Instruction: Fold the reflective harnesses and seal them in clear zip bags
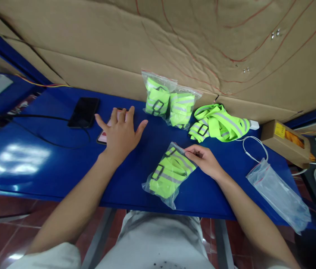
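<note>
My left hand point(121, 131) lies open with its fingers spread over a pink-edged phone point(102, 136) on the blue table point(48, 149). My right hand point(205, 158) pinches the top edge of a clear bag holding a folded neon-yellow reflective strap point(169, 172) near the table's front. Two more bagged straps point(158, 96) point(181, 108) lean against the cardboard wall at the back. A loose neon strap point(218, 123) lies unbagged to their right.
A black phone point(84, 111) with a black cable lies at the back left. An empty clear bag point(279, 194) hangs over the right front edge. A white cable point(254, 147) and a small cardboard box point(286, 142) sit at the right. Cardboard point(174, 45) lines the back.
</note>
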Available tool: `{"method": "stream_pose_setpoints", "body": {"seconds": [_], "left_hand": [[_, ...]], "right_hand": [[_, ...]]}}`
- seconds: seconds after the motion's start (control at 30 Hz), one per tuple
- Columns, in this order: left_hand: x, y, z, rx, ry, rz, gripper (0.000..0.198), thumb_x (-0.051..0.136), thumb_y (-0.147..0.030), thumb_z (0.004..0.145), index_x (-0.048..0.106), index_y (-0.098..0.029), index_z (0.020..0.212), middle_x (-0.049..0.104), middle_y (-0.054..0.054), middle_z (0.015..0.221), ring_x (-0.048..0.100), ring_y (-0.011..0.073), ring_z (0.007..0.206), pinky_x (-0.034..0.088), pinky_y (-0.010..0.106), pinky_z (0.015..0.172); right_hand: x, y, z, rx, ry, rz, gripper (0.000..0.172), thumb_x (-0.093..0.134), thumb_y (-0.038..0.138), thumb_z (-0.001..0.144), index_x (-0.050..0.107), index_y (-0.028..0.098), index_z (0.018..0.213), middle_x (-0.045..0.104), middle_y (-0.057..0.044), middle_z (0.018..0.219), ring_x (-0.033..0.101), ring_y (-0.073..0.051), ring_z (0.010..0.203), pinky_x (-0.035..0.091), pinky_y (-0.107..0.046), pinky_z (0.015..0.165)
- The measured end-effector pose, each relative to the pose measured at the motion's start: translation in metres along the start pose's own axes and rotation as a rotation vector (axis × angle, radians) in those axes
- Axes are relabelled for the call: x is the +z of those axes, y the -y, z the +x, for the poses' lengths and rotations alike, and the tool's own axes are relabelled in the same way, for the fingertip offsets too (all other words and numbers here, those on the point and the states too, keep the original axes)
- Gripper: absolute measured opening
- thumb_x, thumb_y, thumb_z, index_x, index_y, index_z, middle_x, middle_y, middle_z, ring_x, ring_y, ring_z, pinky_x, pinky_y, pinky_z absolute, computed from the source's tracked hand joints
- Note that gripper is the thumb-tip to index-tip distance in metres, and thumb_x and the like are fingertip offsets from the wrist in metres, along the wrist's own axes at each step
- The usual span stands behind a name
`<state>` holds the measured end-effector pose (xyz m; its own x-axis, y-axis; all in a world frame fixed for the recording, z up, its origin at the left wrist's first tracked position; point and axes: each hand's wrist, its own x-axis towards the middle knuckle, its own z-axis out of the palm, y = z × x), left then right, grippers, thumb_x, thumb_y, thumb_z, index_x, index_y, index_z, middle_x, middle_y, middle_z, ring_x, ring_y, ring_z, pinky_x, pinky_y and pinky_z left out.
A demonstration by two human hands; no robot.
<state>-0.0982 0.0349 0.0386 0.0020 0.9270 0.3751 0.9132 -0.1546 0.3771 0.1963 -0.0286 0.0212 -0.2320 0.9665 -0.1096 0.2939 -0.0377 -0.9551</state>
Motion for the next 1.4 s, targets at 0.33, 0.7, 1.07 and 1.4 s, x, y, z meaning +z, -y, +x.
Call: {"method": "stream_pose_setpoints", "body": {"seconds": [0.33, 0.7, 1.07, 1.4], "left_hand": [[0.011, -0.051, -0.035, -0.147, 0.777, -1.043, 0.047, 0.069, -0.058, 0.089, 0.076, -0.015, 0.105, 0.077, 0.007, 0.095, 0.068, 0.0194, 0.086, 0.052, 0.026, 0.074], [0.007, -0.056, -0.041, -0.376, 0.743, -1.266, 0.040, 0.082, -0.053, 0.079, 0.080, -0.016, 0.093, 0.075, 0.004, 0.088, 0.064, 0.0165, 0.081, 0.051, 0.027, 0.078], [0.013, -0.059, -0.048, -0.399, 0.800, -1.294, 0.035, 0.080, -0.050, 0.082, 0.080, -0.017, 0.093, 0.078, 0.006, 0.093, 0.068, 0.0183, 0.084, 0.053, 0.029, 0.080], [0.014, -0.058, -0.047, -0.271, 0.748, -1.193, 0.040, 0.071, -0.054, 0.090, 0.080, -0.016, 0.101, 0.078, 0.005, 0.096, 0.068, 0.0179, 0.087, 0.050, 0.025, 0.076]], "right_hand": [[0.007, 0.012, -0.009, -0.098, -0.021, 0.057, 0.029, 0.075, 0.048, 0.090, 0.079, 0.022, 0.103, 0.077, -0.006, 0.100, 0.070, -0.019, 0.089, 0.053, -0.030, 0.078], [-0.003, 0.013, -0.005, 0.097, 0.062, 0.058, 0.044, 0.081, 0.059, 0.080, 0.066, 0.017, 0.079, 0.064, 0.000, 0.073, 0.052, -0.011, 0.065, 0.038, -0.024, 0.059], [-0.001, 0.019, -0.009, 0.082, 0.166, 0.046, 0.040, 0.072, 0.057, 0.089, 0.067, 0.017, 0.089, 0.060, 0.000, 0.078, 0.051, -0.011, 0.068, 0.039, -0.024, 0.061], [-0.009, 0.015, -0.011, 0.027, 0.123, -0.031, 0.039, 0.073, 0.054, 0.089, 0.065, 0.017, 0.082, 0.052, 0.003, 0.063, 0.043, -0.009, 0.056, 0.033, -0.023, 0.053]]}}
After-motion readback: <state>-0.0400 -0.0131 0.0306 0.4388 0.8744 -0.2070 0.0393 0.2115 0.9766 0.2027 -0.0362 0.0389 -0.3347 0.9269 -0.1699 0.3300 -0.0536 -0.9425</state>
